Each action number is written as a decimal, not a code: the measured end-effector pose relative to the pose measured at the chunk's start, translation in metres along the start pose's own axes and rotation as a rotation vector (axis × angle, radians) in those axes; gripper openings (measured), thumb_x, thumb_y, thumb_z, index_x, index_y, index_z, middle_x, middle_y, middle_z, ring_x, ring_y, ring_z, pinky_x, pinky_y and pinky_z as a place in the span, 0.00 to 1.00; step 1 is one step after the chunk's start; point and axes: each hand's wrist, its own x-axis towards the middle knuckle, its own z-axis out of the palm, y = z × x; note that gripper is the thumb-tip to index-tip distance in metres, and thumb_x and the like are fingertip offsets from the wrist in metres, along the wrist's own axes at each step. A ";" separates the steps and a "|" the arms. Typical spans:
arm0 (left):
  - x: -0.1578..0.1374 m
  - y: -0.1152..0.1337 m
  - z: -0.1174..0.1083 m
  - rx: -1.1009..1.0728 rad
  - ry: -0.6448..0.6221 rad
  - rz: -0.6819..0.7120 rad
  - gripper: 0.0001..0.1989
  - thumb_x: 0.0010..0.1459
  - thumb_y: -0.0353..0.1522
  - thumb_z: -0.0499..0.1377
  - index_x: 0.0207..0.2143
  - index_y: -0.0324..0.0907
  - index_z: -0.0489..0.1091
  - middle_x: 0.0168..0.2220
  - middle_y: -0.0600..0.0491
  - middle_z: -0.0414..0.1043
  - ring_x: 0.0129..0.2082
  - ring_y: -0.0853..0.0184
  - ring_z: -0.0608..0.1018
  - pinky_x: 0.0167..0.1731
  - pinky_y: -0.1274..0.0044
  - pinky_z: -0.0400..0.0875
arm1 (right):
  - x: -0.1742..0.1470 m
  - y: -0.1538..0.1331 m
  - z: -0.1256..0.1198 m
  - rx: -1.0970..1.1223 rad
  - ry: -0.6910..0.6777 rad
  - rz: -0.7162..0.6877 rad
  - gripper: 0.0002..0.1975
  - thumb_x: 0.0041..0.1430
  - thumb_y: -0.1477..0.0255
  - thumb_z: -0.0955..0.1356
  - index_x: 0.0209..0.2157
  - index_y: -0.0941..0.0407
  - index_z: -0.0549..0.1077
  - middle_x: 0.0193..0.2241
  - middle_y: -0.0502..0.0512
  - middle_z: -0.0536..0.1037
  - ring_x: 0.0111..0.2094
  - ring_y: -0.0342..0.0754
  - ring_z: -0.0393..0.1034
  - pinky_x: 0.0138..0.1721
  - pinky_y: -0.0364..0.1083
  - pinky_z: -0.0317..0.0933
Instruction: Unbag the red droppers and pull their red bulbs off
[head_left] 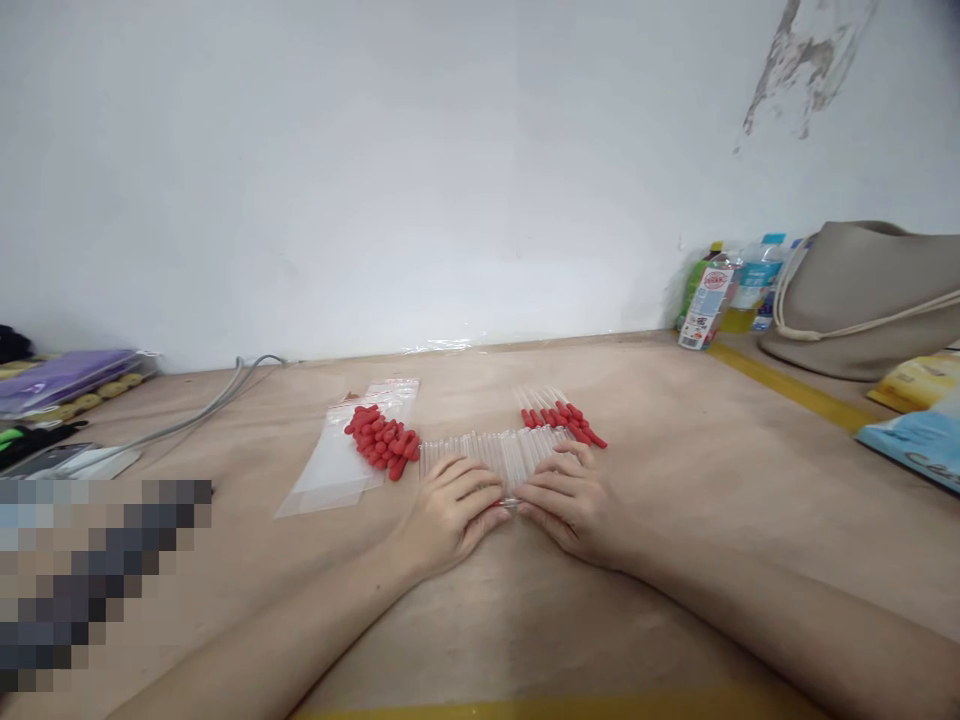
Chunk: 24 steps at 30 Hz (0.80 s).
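Observation:
Low in front of me, my left hand (457, 507) and my right hand (574, 505) meet almost fingertip to fingertip. Between them lies a short clear glass tube (511, 502), its right end in the right fingers. A bit of red rubber bulb shows at my left fingertips; most of it is hidden. Just beyond both hands is a row of clear glass tubes (517, 452) side by side. To the left, a pile of red rubber bulbs (381, 440) rests on clear zip bags (322, 480). Behind my right hand lie several glass droppers (556, 412) with red bulbs fitted.
Bottles (757, 285), a carton-like bottle (706, 308) and a grey-beige bag (862, 300) stand at the back right. Yellow and blue packets (919, 440) lie at the right edge. A grey cable (202, 410) and purple packages (71, 378) are at left, near a pixelated patch.

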 end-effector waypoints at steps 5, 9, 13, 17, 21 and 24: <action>0.000 0.002 0.000 0.062 0.034 0.038 0.04 0.56 0.29 0.54 0.34 0.41 0.68 0.35 0.55 0.75 0.40 0.67 0.72 0.49 0.68 0.57 | -0.002 -0.002 0.001 0.036 0.012 -0.080 0.07 0.57 0.78 0.63 0.35 0.57 0.71 0.25 0.48 0.76 0.31 0.41 0.66 0.47 0.50 0.54; 0.000 0.006 -0.006 0.078 -0.027 0.029 0.05 0.57 0.29 0.53 0.32 0.41 0.68 0.34 0.55 0.75 0.40 0.66 0.72 0.50 0.66 0.55 | -0.004 -0.001 -0.001 0.048 -0.023 -0.113 0.09 0.57 0.80 0.62 0.37 0.58 0.70 0.28 0.50 0.76 0.33 0.41 0.68 0.49 0.50 0.54; 0.002 0.009 -0.010 0.064 -0.090 0.003 0.08 0.59 0.29 0.50 0.31 0.41 0.68 0.32 0.54 0.74 0.41 0.66 0.72 0.50 0.65 0.55 | -0.007 0.001 -0.003 0.039 -0.051 -0.129 0.10 0.57 0.80 0.61 0.39 0.58 0.69 0.29 0.51 0.76 0.34 0.40 0.69 0.49 0.50 0.55; 0.001 0.008 -0.011 0.061 -0.113 -0.010 0.08 0.59 0.29 0.49 0.31 0.41 0.68 0.31 0.54 0.73 0.41 0.66 0.72 0.50 0.66 0.55 | -0.008 0.000 -0.003 0.033 0.002 -0.151 0.11 0.56 0.82 0.62 0.40 0.58 0.69 0.30 0.51 0.77 0.36 0.41 0.69 0.50 0.50 0.55; -0.005 0.003 -0.013 0.039 -0.098 -0.005 0.06 0.58 0.28 0.50 0.32 0.41 0.67 0.32 0.54 0.73 0.41 0.66 0.71 0.50 0.66 0.55 | -0.009 0.002 -0.007 0.033 0.026 -0.177 0.13 0.55 0.82 0.62 0.42 0.58 0.68 0.31 0.51 0.77 0.38 0.42 0.69 0.50 0.51 0.53; -0.012 -0.006 -0.016 0.049 -0.046 -0.084 0.06 0.58 0.27 0.50 0.32 0.41 0.66 0.32 0.53 0.72 0.38 0.66 0.70 0.45 0.68 0.59 | -0.009 0.011 -0.015 -0.008 0.056 -0.082 0.11 0.55 0.80 0.63 0.40 0.56 0.70 0.28 0.50 0.76 0.35 0.43 0.68 0.45 0.49 0.55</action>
